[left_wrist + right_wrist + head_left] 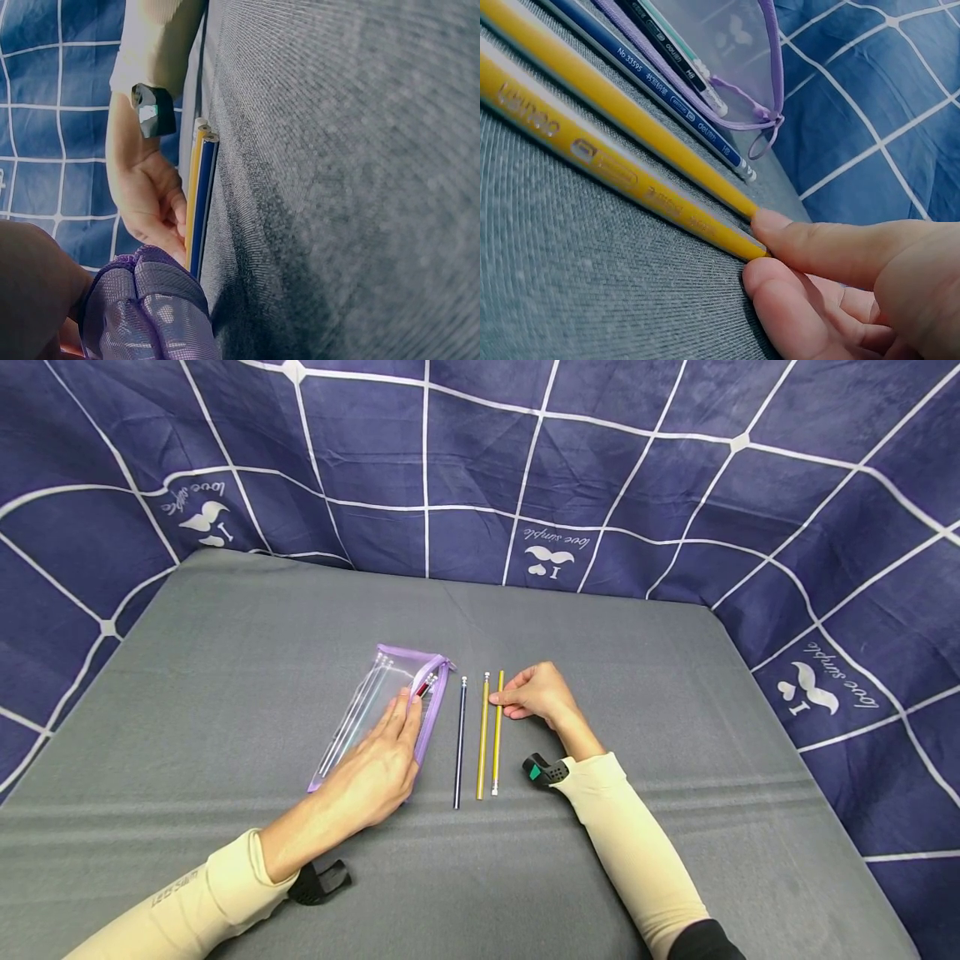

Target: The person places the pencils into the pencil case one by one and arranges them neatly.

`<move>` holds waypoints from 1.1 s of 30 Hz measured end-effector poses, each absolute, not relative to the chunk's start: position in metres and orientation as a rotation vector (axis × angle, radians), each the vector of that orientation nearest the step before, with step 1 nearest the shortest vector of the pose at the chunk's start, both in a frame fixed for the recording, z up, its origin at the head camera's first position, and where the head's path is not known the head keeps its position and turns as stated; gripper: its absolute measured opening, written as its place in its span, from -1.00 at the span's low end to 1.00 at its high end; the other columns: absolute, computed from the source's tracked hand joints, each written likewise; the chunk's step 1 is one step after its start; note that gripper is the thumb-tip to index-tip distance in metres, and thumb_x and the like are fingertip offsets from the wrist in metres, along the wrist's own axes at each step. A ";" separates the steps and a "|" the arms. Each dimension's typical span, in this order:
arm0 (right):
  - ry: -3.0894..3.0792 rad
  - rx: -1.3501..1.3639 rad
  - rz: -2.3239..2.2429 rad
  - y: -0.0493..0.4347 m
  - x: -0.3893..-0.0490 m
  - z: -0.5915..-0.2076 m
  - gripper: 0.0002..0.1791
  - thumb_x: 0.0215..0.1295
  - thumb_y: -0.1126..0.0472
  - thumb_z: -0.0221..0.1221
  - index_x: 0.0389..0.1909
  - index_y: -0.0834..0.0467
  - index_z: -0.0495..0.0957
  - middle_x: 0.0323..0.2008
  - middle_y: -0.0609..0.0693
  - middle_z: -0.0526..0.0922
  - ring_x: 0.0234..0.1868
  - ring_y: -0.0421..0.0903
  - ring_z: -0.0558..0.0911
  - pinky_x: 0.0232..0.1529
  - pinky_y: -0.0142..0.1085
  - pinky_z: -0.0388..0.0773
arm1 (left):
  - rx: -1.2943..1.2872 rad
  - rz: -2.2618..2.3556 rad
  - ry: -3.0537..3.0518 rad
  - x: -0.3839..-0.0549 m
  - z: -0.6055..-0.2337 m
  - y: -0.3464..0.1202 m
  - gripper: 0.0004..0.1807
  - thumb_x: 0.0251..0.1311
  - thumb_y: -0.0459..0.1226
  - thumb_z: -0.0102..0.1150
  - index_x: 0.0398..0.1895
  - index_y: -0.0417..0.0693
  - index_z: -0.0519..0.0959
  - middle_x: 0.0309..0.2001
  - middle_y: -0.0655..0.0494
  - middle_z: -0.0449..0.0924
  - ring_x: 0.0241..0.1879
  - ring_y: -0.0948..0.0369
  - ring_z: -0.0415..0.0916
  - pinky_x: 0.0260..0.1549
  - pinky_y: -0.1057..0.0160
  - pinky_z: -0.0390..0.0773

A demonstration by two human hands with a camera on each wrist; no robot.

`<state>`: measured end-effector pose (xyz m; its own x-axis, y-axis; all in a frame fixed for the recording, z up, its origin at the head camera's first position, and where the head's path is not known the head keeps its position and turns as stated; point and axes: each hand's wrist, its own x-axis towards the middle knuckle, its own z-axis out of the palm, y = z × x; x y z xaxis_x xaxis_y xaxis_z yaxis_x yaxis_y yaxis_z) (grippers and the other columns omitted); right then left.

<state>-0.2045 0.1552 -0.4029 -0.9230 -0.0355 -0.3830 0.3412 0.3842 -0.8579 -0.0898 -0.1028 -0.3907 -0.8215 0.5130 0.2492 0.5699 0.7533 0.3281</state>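
My left hand (378, 768) rests with straight fingers on a clear pencil pouch (405, 671) with purple trim. Several pencils show through the pouch, and white-tipped pencil ends (429, 682) lie near its zipper edge. Right of it, a dark blue pencil (460, 743) and a yellow pencil (482, 743) lie side by side. At the far end of the rightmost yellow pencil (630, 176), my right hand (540, 693) pinches between thumb and index finger. In the right wrist view the thumb tip also comes close to the other yellow pencil (637, 109).
A grey cloth-covered table (675, 735) lies under everything. Behind and beside it hangs a blue curtain (480, 460) with white grid lines. Black wrist devices (545, 770) sit at both sleeve cuffs.
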 end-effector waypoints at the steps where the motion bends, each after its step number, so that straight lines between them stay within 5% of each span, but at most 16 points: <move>1: 2.308 0.267 -1.550 0.155 -0.204 -0.403 -0.77 -0.02 0.40 0.47 -0.39 0.40 0.62 -0.63 0.04 0.64 -0.68 -0.23 0.62 -0.57 -0.39 0.65 | -0.872 -0.595 -2.803 -0.090 -0.391 -0.103 -0.26 0.16 -0.43 0.14 0.38 -0.61 0.13 0.38 -0.56 0.10 0.35 -0.33 0.18 0.32 -0.14 0.25; 33: 2.113 0.261 -1.733 0.166 -0.209 -0.404 -0.92 0.13 0.49 0.19 -0.33 0.39 0.52 -0.63 0.05 0.62 -0.65 -0.17 0.65 -0.56 -0.38 0.65 | -0.859 -0.619 -2.816 -0.089 -0.390 -0.103 -0.26 0.16 -0.43 0.14 0.38 -0.60 0.13 0.39 -0.53 0.09 0.36 -0.32 0.15 0.30 -0.17 0.27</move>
<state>-0.2085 0.1664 -0.4043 -0.9051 -0.1033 -0.4125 0.3843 0.2164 -0.8975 -0.0895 -0.1025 -0.3901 -0.8289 0.5046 0.2416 0.5594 0.7536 0.3453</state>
